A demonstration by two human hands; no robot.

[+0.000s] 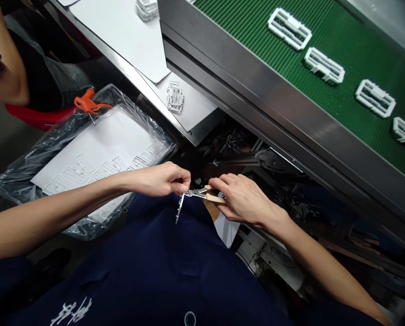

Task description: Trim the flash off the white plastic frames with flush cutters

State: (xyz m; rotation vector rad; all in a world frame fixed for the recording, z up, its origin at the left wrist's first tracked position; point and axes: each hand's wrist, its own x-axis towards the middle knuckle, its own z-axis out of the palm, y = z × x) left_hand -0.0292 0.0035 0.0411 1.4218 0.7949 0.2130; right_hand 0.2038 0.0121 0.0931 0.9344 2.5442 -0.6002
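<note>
Left hand pinches a white plastic moulded part tightly between thumb and fingers, steadying it at the tip of wood-handled pliers wrapped closely in the right hand, both near the green conveyor belt.

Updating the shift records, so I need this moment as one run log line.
left hand: white part | right hand: pliers, tips at part | green belt: more white parts
</note>
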